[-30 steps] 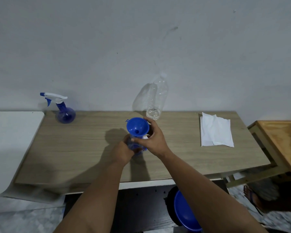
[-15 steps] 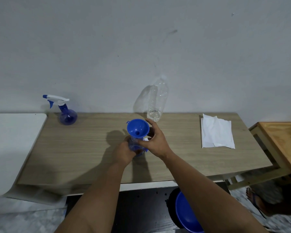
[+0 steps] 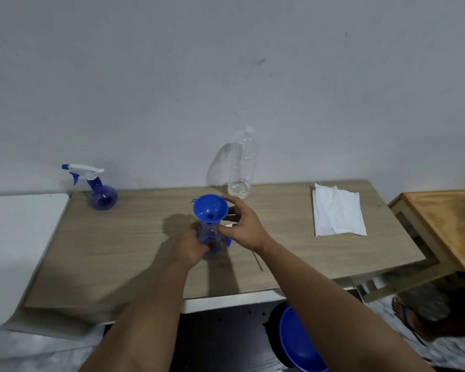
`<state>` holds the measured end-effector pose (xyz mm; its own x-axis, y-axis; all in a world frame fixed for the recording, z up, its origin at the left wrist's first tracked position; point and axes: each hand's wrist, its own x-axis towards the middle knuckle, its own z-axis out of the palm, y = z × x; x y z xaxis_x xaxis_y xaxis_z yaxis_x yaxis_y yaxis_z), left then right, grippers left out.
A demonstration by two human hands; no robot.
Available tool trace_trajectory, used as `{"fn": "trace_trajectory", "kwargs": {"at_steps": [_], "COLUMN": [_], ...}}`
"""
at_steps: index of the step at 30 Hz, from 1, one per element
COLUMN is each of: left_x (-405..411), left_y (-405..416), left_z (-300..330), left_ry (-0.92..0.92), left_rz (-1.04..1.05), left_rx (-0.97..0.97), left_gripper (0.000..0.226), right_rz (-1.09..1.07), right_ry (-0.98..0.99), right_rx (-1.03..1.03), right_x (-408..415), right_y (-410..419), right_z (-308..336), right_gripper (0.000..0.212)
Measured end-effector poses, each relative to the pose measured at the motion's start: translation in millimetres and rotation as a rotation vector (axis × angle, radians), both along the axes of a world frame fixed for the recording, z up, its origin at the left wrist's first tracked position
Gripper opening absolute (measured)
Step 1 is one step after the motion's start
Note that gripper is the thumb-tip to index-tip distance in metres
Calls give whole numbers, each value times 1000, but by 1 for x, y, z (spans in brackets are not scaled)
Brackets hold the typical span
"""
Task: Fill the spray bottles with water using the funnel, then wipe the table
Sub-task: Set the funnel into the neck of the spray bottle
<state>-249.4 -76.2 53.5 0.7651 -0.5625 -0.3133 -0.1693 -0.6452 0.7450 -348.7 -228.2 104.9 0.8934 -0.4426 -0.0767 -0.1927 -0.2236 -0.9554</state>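
So the blue funnel (image 3: 210, 208) is sitting in the neck of the open spray bottle (image 3: 209, 237) near the middle of the tabletop (image 3: 124, 251), and compared with a second ago almost nothing has moved: same funnel, same spot, both hands in the same places. The only real change I can spot is the right hand (image 3: 242, 226), whose fingers look a bit looser around the funnel's rim now, more steadying it than clamping it. The left hand (image 3: 189, 244) has its grip wrapped around the bottle's round body, holding it upright. To me that reads like the funnel is seated and the pour comes next. The clear water bottle (image 3: 240, 167) stands just behind, against the wall, with only a little water showing at the bottom, so I'd guess a refill may be needed. The other spray bottle (image 3: 98, 190) is at the far left corner with its trigger head on, well apart. The white cloth (image 3: 337, 213) lies untouched on the right, so wiping is a long way off.
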Motion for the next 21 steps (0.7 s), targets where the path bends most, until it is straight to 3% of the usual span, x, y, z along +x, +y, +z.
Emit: {"fn": "trace_trajectory", "kwargs": {"at_steps": [6, 10, 14, 19, 21], "left_x": [-14, -48, -76, -94, -93], "left_y": [4, 19, 11, -59, -85], "left_z": [8, 39, 43, 37, 42], "left_ry": [-20, -156, -111, -4, -24], "left_rz": [54, 102, 28, 96, 157], "left_rx": [1, 186, 317, 57, -7], "left_gripper": [63, 47, 39, 31, 49], "right_rz": [-19, -60, -158, -286, -305], "right_ry": [22, 34, 28, 26, 36], "right_rx": [10, -24, -113, -183, -219], "right_x": [-7, -15, -20, -15, -9], "right_y": [2, -10, -31, -58, -70], "right_z": [3, 17, 39, 65, 74], "right_gripper": [101, 80, 60, 51, 50]}}
